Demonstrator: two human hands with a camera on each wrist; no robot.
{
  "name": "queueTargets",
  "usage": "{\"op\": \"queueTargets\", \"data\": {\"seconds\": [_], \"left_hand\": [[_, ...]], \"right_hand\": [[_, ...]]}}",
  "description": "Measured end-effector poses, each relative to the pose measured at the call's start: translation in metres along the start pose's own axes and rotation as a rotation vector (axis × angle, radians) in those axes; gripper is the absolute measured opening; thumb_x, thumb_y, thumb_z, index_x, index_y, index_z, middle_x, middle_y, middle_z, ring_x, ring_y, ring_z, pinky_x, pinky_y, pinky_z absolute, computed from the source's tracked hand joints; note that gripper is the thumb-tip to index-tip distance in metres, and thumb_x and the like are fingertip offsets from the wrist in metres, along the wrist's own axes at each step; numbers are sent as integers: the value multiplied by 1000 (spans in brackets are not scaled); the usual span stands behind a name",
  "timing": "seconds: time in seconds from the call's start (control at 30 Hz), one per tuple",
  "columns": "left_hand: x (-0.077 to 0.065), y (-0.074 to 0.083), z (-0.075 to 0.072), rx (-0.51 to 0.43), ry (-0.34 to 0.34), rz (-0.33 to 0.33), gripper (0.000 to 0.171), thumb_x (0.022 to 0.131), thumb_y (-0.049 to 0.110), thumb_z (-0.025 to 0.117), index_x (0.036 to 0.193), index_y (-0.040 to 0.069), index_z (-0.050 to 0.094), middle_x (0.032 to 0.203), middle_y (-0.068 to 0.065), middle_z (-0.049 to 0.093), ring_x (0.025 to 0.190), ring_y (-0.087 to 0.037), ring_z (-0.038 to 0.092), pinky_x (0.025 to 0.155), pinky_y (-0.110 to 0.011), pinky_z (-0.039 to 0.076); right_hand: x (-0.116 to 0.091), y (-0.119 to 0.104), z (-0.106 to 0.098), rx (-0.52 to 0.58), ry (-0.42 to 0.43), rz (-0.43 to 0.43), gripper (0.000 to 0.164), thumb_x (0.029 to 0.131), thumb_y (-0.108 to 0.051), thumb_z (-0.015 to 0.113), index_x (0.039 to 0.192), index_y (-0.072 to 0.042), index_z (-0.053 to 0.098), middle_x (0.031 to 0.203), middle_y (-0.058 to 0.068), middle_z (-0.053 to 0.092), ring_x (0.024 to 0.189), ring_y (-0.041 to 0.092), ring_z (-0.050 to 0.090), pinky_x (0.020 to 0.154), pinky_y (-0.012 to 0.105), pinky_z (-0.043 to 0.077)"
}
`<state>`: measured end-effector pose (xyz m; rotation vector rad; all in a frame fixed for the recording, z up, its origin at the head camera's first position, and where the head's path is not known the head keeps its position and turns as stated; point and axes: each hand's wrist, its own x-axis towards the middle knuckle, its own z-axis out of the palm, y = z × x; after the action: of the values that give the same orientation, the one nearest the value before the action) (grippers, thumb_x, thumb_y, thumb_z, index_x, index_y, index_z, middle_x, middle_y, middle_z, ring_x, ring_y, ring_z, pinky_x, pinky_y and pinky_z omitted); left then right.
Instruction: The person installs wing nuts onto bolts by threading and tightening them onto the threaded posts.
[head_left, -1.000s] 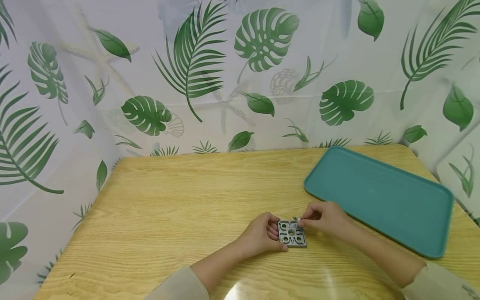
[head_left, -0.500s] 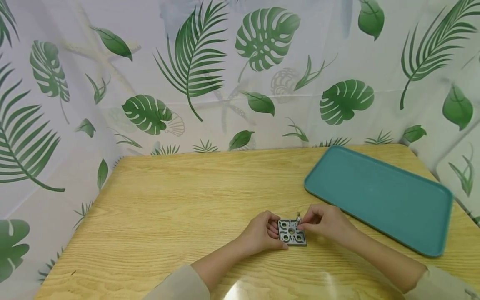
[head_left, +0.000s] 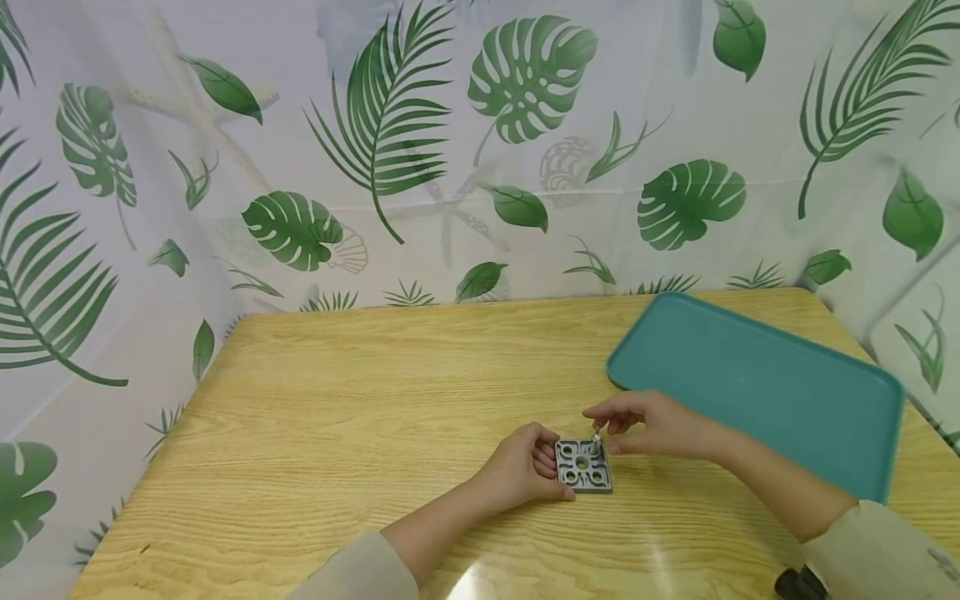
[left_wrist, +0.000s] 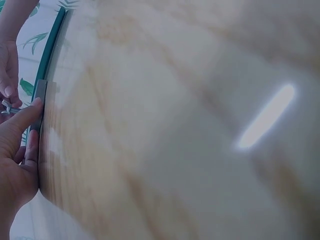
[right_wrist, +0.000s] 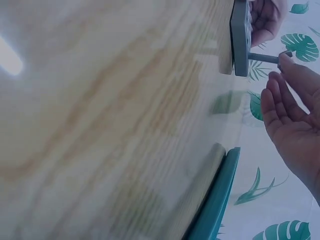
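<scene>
A square grey metal plate (head_left: 582, 479) with several round holes lies flat on the table. My left hand (head_left: 517, 471) grips its left side, fingers at the far left edge and thumb at the near edge. A metal bolt (head_left: 597, 443) stands upright at the plate's far right hole; its threaded shank (right_wrist: 263, 57) shows between plate and head in the right wrist view. Over it is my right hand (head_left: 645, 425), index finger stretched out at the bolt's top and thumb apart. In the left wrist view the plate (left_wrist: 40, 95) is seen edge-on beside the left thumb.
A teal tray (head_left: 757, 392) lies at an angle on the right of the wooden table (head_left: 375, 400), just behind the right forearm. Leaf-printed cloth (head_left: 442, 167) hangs behind and at both sides. A dark object (head_left: 798, 583) shows by the right sleeve.
The bolt has gone from tilted in the right fingers to standing upright at the hole. My right hand has loosened its pinch and risen slightly. The left hand keeps its hold.
</scene>
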<state>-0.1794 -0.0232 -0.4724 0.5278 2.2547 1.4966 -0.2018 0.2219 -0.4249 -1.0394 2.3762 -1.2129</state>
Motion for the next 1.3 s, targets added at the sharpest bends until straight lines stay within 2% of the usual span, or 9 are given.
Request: {"op": "queueTargets", "data": {"seconds": [0.1, 0.2, 0.3, 0.47, 0.6, 0.77, 0.9, 1.13, 1.3], "left_hand": [[0, 0, 0, -3, -6, 3, 60, 65, 4, 86, 115, 0, 53, 93, 0, 54, 75, -4, 55, 68, -14, 52], [-1, 1, -1, -2, -14, 5, 60, 66, 5, 85, 115, 0, 52, 94, 0, 54, 76, -3, 54, 69, -14, 52], [-1, 2, -2, -2, -16, 8, 60, 66, 5, 85, 115, 0, 52, 94, 0, 54, 76, -3, 54, 69, -13, 52], [-1, 2, -1, -11, -15, 14, 59, 66, 4, 85, 115, 0, 53, 94, 0, 54, 76, -3, 54, 69, -14, 52], [-1, 1, -1, -10, -17, 15, 59, 66, 4, 85, 115, 1, 53, 94, 0, 54, 76, -3, 54, 69, -13, 52], [-2, 2, -2, 1, -20, 10, 59, 66, 5, 85, 116, 1, 52, 95, 0, 53, 77, -3, 54, 69, -13, 52], [-1, 2, -2, 1, -17, 6, 60, 66, 6, 85, 116, 1, 52, 95, 0, 53, 77, -3, 54, 69, -13, 52], [-2, 1, -2, -7, -17, 10, 60, 66, 5, 85, 116, 1, 52, 95, 0, 53, 77, -3, 54, 69, -14, 52], [-1, 1, -2, -16, -14, 13, 60, 66, 4, 85, 115, 0, 53, 94, 0, 53, 76, -3, 54, 69, -14, 52]], "right_hand": [[5, -1, -3, -1, -43, -9, 34, 88, -11, 67, 115, 7, 61, 104, 18, 65, 85, 11, 62, 73, 27, 55], [8, -2, -2, -36, -35, -1, 25, 86, -13, 68, 106, 3, 67, 96, 11, 68, 80, 6, 61, 70, 27, 54], [10, -4, 0, -63, -7, 52, 19, 85, -15, 70, 98, -1, 71, 91, 5, 70, 78, 3, 61, 67, 24, 54], [8, -7, 8, -107, 78, 150, 13, 83, -17, 72, 89, -6, 73, 86, 2, 71, 73, 0, 61, 61, 21, 52], [3, -11, 15, -163, 177, 201, 7, 81, -17, 74, 81, -10, 72, 79, -3, 69, 64, -2, 54, 54, 20, 47], [-3, -17, 25, -160, 277, 264, 10, 80, -15, 75, 75, -11, 68, 70, -4, 65, 56, 0, 49, 47, 20, 43], [-4, -23, 32, -154, 315, 320, 11, 79, -17, 76, 74, -12, 67, 71, -5, 65, 58, 2, 51, 49, 20, 44], [-7, -28, 35, -163, 312, 334, 11, 78, -20, 77, 75, -14, 68, 73, -7, 66, 61, 2, 54, 52, 21, 45], [-7, -15, 23, -69, 183, 268, 12, 78, -16, 77, 81, -8, 69, 75, -2, 67, 65, 2, 57, 55, 21, 50]]}}
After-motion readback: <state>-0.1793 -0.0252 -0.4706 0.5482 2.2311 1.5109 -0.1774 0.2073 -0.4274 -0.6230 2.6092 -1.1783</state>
